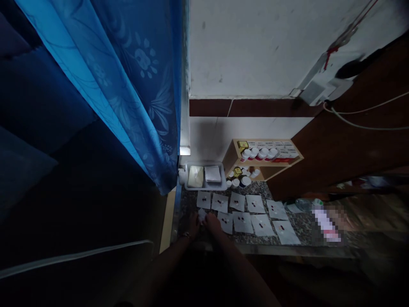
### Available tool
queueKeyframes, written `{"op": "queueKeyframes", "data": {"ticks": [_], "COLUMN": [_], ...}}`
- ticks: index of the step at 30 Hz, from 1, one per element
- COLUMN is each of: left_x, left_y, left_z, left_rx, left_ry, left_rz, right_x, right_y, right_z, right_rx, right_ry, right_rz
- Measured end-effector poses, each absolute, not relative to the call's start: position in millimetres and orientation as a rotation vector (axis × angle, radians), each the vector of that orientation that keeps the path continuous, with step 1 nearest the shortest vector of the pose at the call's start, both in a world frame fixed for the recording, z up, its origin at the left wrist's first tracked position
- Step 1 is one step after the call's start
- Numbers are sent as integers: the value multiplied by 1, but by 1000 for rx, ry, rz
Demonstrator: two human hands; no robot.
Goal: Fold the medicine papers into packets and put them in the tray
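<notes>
Seen from the head camera, looking down in dim light: a speckled granite worktop point(254, 188) runs away from the person, its stone surface rough-looking and grainy. Two bare hands reach in at its near edge. The left hand point(192, 224), with a thin bracelet point(185, 235) at the wrist, and the right hand point(212, 222) meet around a small white paper piece point(202, 215). The fingers point(209, 218) of both hands look curled in and pinching it, though shadow hides the exact grip. It is too small to tell which way its long axis points.

Just beyond and to the right lie about ten flat paper squares point(244, 227) in two loose rows, set at slight angles, each carrying small dark pills point(253, 204). Behind them sits a grey plastic tray point(220, 184) holding two stacks of folded paper point(195, 176). To its right stands a small wooden shelf point(268, 163) with round white jars point(259, 153). A blue floral curtain point(137, 85) hangs at the left.
</notes>
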State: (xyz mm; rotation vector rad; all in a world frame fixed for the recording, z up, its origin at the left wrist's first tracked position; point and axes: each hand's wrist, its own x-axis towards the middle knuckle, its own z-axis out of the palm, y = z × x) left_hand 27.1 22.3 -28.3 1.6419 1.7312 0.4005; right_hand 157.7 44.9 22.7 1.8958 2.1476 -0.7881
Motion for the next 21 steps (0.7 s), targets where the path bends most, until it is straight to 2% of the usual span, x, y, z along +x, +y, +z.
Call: {"op": "queueKeyframes", "data": {"ticks": [6, 12, 16, 21], "left_x": [4, -1, -1, 4], "left_y": [13, 17, 21, 23], "left_z": [-23, -13, -12, -17], "left_rx": [2210, 2388, 2406, 2279], "left_ry": [1326, 1237, 1233, 1323], "left_rz": [118, -70, 25, 258], "right_x": [158, 160, 168, 172], "right_y": [46, 39, 32, 29], "right_z": [19, 8, 5, 4], "right_rx": [1892, 1645, 1442, 1429], "right_ry": [2189, 2438, 2537, 2606], "right_rz": [-790, -649, -636, -608]}}
